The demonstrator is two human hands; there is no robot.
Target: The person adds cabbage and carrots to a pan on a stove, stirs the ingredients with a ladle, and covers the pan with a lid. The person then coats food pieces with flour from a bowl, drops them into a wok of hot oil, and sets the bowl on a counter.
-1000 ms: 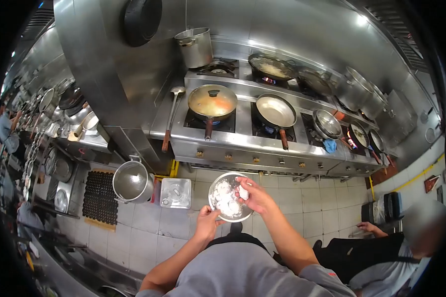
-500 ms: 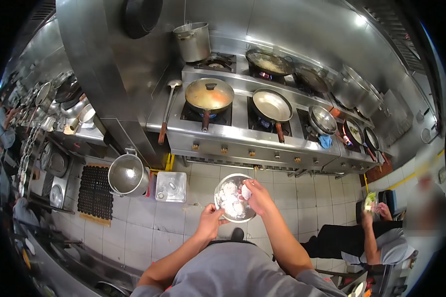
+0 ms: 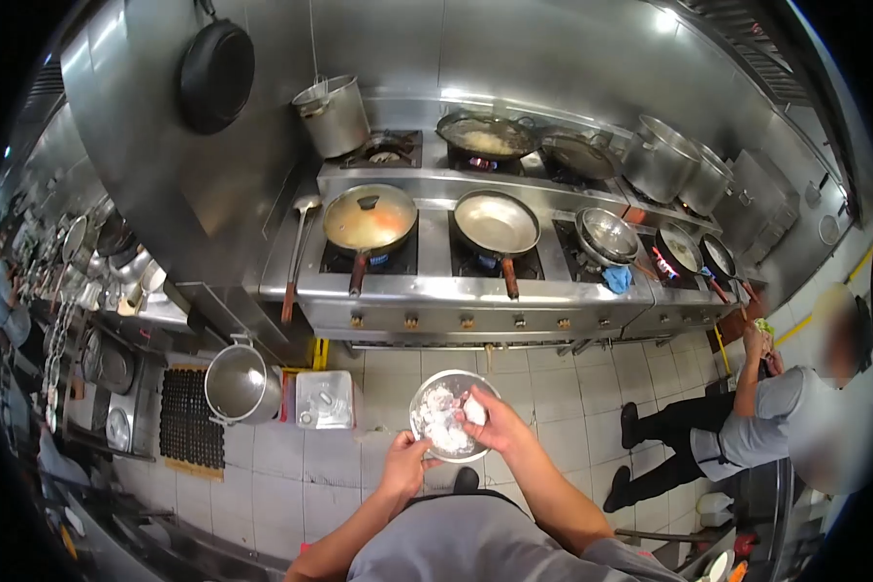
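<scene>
A round metal bowl [image 3: 462, 454] with white floury pieces [image 3: 438, 417] inside is held in front of my body. My left hand [image 3: 405, 464] grips its lower left rim, thumb on top of the edge. Over the bowl's right side, my right hand [image 3: 500, 423] has its fingers closed round a white-coated lump [image 3: 474, 408]. What the lump is cannot be made out.
Ahead is a stove [image 3: 427, 315] with a lidded pan [image 3: 370, 218], an open pan [image 3: 497, 223] and a wok [image 3: 487, 136]. A large pot [image 3: 242, 384] and a clear container [image 3: 324, 400] are at left. A co-worker [image 3: 766, 412] stands at right, holding something green.
The view has shifted, so the stove appears lower and further left than half a second ago. The co-worker has moved closer to the stove. My right hand still holds the white lump over the bowl.
</scene>
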